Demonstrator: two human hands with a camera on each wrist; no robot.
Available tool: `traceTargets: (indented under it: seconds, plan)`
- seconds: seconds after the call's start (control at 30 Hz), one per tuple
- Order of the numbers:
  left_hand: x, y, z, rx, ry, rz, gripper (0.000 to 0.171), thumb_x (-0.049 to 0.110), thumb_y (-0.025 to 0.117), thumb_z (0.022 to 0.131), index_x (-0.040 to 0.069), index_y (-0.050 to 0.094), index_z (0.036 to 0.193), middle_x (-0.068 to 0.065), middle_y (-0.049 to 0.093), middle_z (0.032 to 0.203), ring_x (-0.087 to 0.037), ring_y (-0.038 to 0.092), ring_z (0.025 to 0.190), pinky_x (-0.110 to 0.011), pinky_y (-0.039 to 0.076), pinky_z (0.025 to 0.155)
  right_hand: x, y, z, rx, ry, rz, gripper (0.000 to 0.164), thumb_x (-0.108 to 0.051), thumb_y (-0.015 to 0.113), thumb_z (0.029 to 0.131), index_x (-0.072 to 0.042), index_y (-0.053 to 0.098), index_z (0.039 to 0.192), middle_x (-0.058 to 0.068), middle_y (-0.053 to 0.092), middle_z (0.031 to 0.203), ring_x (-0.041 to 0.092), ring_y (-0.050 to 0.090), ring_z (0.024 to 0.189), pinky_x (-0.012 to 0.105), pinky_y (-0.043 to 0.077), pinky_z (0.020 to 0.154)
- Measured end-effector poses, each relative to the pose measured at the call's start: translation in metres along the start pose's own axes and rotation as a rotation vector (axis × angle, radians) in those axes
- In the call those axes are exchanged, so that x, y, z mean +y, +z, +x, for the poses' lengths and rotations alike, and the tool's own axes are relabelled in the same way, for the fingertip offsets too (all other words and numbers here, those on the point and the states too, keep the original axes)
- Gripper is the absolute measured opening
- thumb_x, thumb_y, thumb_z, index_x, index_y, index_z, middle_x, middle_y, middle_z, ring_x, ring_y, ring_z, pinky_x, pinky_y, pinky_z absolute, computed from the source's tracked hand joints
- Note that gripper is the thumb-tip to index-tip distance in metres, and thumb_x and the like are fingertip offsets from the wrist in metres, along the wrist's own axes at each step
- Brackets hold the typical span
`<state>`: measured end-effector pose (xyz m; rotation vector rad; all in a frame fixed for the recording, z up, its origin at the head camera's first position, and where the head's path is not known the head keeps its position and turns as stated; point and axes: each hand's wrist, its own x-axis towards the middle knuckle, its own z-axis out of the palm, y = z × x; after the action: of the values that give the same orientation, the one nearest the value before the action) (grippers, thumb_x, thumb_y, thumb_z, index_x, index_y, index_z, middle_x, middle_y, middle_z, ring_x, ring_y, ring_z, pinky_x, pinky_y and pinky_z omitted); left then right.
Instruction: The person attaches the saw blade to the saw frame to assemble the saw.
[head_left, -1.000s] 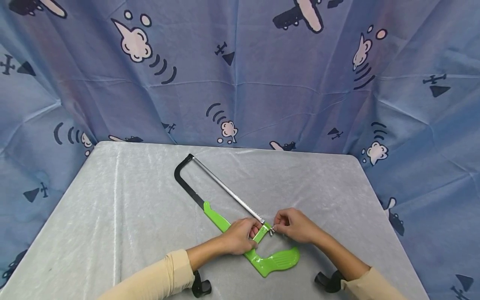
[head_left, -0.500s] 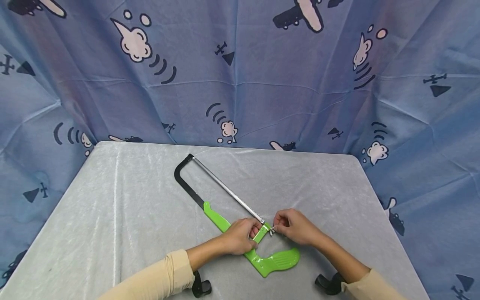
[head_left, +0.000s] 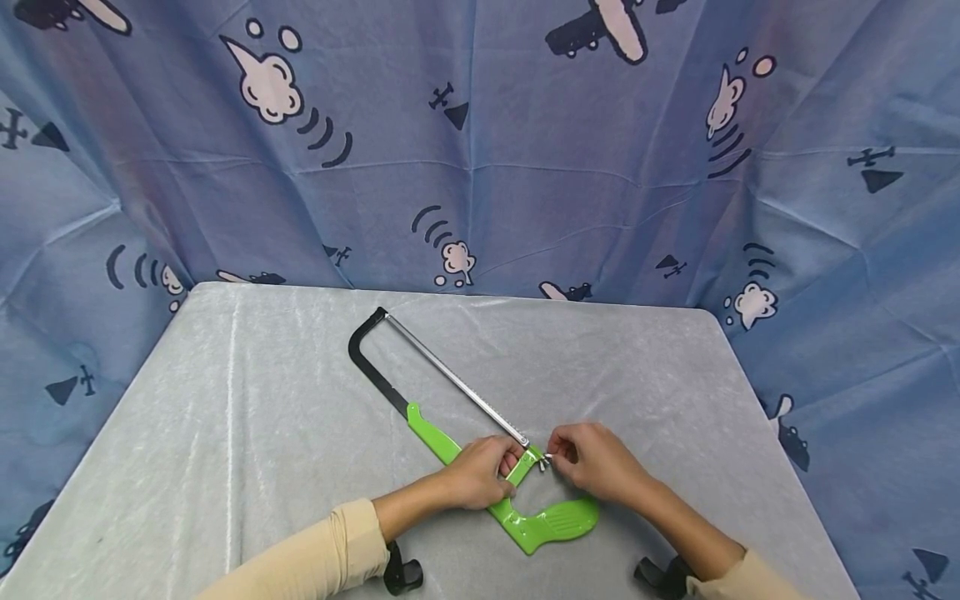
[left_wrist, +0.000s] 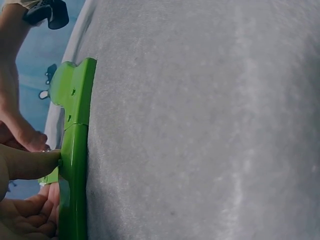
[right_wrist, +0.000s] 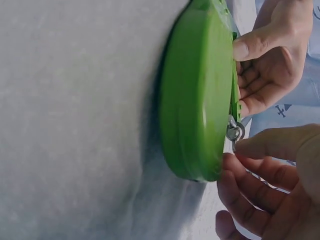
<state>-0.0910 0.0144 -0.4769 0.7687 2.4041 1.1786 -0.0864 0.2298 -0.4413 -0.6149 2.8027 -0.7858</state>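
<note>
A hacksaw (head_left: 431,433) with a green handle (head_left: 558,521) and a black front bow (head_left: 367,358) lies on the table, its silvery blade (head_left: 457,381) running diagonally. My left hand (head_left: 476,473) grips the green blade-end bracket, thumb on the near side and fingers curled behind. At the bracket's outer end sits a metal wing nut (right_wrist: 234,132). My right hand (head_left: 596,462) has thumb and forefinger at one wing of that nut, pinching its tip; the other fingers are loosely bent. In the left wrist view the green frame (left_wrist: 75,175) partly hides the right fingertips.
A pale grey cloth covers the table (head_left: 300,467). Behind and at both sides hangs a blue curtain (head_left: 517,192) with a plane pattern. Black wrist mounts (head_left: 402,573) sit below both forearms.
My right hand has shifted slightly right and toward me, its wrist turning a little, and the wing nut's wings look slightly rotated. Left hand and hacksaw stay in place.
</note>
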Motion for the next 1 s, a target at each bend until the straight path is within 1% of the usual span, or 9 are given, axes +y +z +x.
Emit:
traceTargets:
  seconds: [0.1,0.17,0.33,0.5,0.63,0.83,1.0]
  plan:
    - [0.001,0.000,-0.001,-0.002,-0.003,-0.004,0.035,-0.002,0.079,0.071,0.004,0.064,0.102,0.004,0.056,0.082,-0.001,0.049,0.074,-0.017,0.044,0.070,-0.002,0.003,-0.002,0.025,-0.013,-0.081,0.014,-0.007,0.076,0.076,-0.016,0.066,0.077,-0.014,0.055,0.068,0.000,0.048,0.062,0.023,0.043,0.057]
    - [0.001,-0.001,-0.001,-0.004,-0.005,-0.009,0.035,-0.002,0.079,0.071,0.004,0.064,0.102,0.004,0.056,0.082,-0.001,0.050,0.074,-0.017,0.044,0.070,-0.004,0.005,-0.003,0.054,-0.031,-0.137,0.015,-0.012,0.080,0.074,-0.016,0.066,0.078,-0.013,0.055,0.068,0.001,0.048,0.062,0.023,0.042,0.057]
    - [0.002,-0.002,-0.001,-0.011,-0.010,-0.010,0.036,-0.002,0.079,0.072,0.003,0.064,0.104,0.004,0.056,0.082,-0.002,0.050,0.075,-0.017,0.044,0.071,-0.008,0.011,-0.004,0.124,-0.080,-0.264,0.028,-0.026,0.088,0.068,-0.017,0.062,0.075,-0.012,0.053,0.066,0.003,0.045,0.060,0.027,0.040,0.057]
    - [0.003,-0.003,-0.001,-0.016,-0.012,-0.002,0.035,-0.002,0.079,0.072,0.004,0.063,0.102,0.004,0.056,0.082,-0.002,0.049,0.074,-0.017,0.044,0.070,-0.009,0.018,-0.003,0.181,-0.126,-0.375,0.039,-0.031,0.089,0.064,-0.017,0.054,0.072,-0.012,0.046,0.063,0.007,0.041,0.057,0.031,0.039,0.057]
    - [0.004,-0.002,-0.001,-0.015,-0.011,0.001,0.034,-0.002,0.079,0.072,0.004,0.063,0.102,0.004,0.056,0.082,-0.002,0.050,0.074,-0.017,0.044,0.070,-0.009,0.020,-0.003,0.196,-0.134,-0.400,0.041,-0.029,0.090,0.064,-0.017,0.051,0.072,-0.012,0.045,0.063,0.008,0.040,0.057,0.032,0.038,0.057]
    - [0.003,-0.002,-0.001,-0.012,-0.015,0.003,0.035,-0.002,0.078,0.072,0.004,0.063,0.103,0.004,0.056,0.082,-0.003,0.051,0.075,-0.018,0.044,0.070,-0.010,0.021,-0.002,0.192,-0.129,-0.426,0.043,-0.029,0.089,0.066,-0.017,0.049,0.071,-0.012,0.042,0.062,0.008,0.038,0.056,0.031,0.035,0.056]
    - [0.003,-0.002,0.000,-0.015,-0.019,0.007,0.035,-0.001,0.079,0.072,0.004,0.064,0.103,0.004,0.056,0.082,-0.004,0.052,0.075,-0.018,0.044,0.070,-0.009,0.022,-0.002,0.185,-0.125,-0.409,0.040,-0.028,0.088,0.068,-0.017,0.050,0.071,-0.011,0.043,0.062,0.008,0.039,0.057,0.030,0.035,0.056]
